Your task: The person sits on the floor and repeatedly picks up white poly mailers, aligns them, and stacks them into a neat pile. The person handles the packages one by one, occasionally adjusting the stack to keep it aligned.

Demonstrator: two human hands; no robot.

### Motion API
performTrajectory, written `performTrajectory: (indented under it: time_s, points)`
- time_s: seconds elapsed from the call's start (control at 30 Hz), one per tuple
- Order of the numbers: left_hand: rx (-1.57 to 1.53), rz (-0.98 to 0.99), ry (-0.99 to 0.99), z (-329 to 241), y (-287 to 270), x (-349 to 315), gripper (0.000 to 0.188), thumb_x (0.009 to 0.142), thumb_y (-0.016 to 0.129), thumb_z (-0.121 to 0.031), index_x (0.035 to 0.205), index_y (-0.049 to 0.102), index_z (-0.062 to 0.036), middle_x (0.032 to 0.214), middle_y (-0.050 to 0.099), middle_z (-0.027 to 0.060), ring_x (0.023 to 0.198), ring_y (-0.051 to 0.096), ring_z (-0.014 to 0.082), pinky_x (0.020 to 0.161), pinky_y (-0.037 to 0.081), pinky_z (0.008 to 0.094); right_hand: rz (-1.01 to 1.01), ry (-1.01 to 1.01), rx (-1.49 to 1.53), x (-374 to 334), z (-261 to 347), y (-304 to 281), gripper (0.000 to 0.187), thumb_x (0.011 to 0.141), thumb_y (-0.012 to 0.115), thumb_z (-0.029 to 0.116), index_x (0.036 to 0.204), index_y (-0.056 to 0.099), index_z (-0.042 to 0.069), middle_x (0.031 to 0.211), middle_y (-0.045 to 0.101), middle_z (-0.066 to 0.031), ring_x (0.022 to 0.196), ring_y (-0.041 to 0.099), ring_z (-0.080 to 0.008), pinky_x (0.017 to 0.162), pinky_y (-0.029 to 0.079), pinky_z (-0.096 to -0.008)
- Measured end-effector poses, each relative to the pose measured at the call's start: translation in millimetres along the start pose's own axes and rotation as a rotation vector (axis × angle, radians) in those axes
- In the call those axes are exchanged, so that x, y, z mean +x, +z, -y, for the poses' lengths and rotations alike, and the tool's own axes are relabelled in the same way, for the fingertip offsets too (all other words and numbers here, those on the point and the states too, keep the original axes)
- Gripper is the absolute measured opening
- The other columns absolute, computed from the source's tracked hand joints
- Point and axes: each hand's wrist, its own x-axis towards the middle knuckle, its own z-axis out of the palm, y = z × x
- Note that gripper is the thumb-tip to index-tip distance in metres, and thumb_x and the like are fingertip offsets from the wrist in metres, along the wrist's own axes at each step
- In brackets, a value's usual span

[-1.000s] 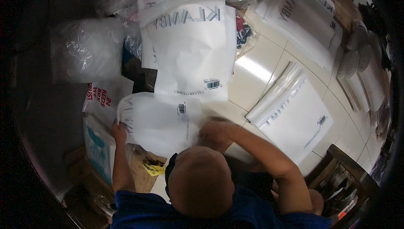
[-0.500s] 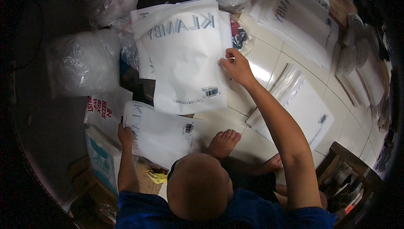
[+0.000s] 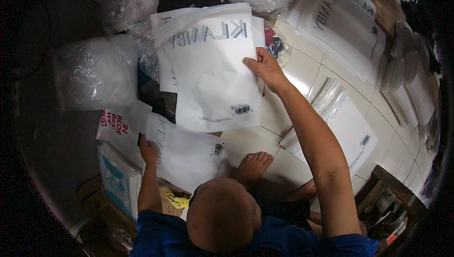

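Note:
A pile of white frosted plastic bags lies ahead, with a plastic bag (image 3: 208, 77) on top bearing dark lettering and a barcode. My right hand (image 3: 267, 70) pinches that bag's right edge, thumb over its face. Lower left lies a second frosted bag (image 3: 189, 150) with similar print. My left hand (image 3: 148, 151) is closed at its left edge, and a small dark thing (image 3: 140, 139) shows at the fingertips. Whether the left fingers also grip the bag is hidden.
Frosted bags form a stack (image 3: 352, 127) on the tiles at right and another stack (image 3: 338, 30) farther back. Clear plastic bundles (image 3: 97, 72) stand at far left. A red-printed sheet (image 3: 125, 127) lies beyond teal-printed packs (image 3: 116, 176). A wooden frame (image 3: 392, 186) stands at lower right.
My right fingers have come over the bag's edge and now grip it, where before they were curled beside it. The left hand stays by the lower bag, and the whole view has shifted slightly.

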Motion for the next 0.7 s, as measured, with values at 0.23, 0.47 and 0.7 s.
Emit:
performTrajectory:
  time_s: [0.23, 0.47, 0.7]
  points:
    - [-0.005, -0.068, 0.042, -17.0, 2.9, 3.3, 0.038, 0.085, 0.047, -0.002, 0.122, 0.048, 0.0063, 0.126, 0.051, 0.0271, 0.118, 0.048, 0.0404, 0.102, 0.037, 0.0426, 0.078, -0.012, 0.011, -2.3, 14.5, 2.9, 0.038, 0.084, 0.062, 0.023, 0.112, 0.06, -0.003, 0.099, 0.066, -0.0125, 0.085, 0.062, -0.0191, 0.079, 0.049, -0.0313]
    - [0.008, -0.086, 0.033, -23.0, -0.1, 6.5, 0.034, 0.083, 0.047, -0.002, 0.116, 0.05, 0.006, 0.117, 0.054, 0.0273, 0.112, 0.051, 0.0424, 0.098, 0.039, 0.0445, -0.04, 0.019, 0.006, 10.1, -1.4, 5.7, 0.034, 0.085, 0.059, 0.021, 0.109, 0.061, -0.003, 0.093, 0.067, -0.0128, 0.081, 0.062, -0.0189, 0.076, 0.048, -0.0317]
    - [0.025, -0.115, 0.084, -21.1, 3.6, 11.6, 0.034, 0.083, 0.047, -0.003, 0.115, 0.05, 0.0068, 0.114, 0.055, 0.0275, 0.109, 0.051, 0.0436, 0.098, 0.039, 0.0456, -0.04, -0.1, -0.051, 2.6, 7.3, 8.5, 0.03, 0.087, 0.059, 0.022, 0.106, 0.062, -0.001, 0.091, 0.068, -0.0131, 0.081, 0.062, -0.0195, 0.076, 0.047, -0.0318]
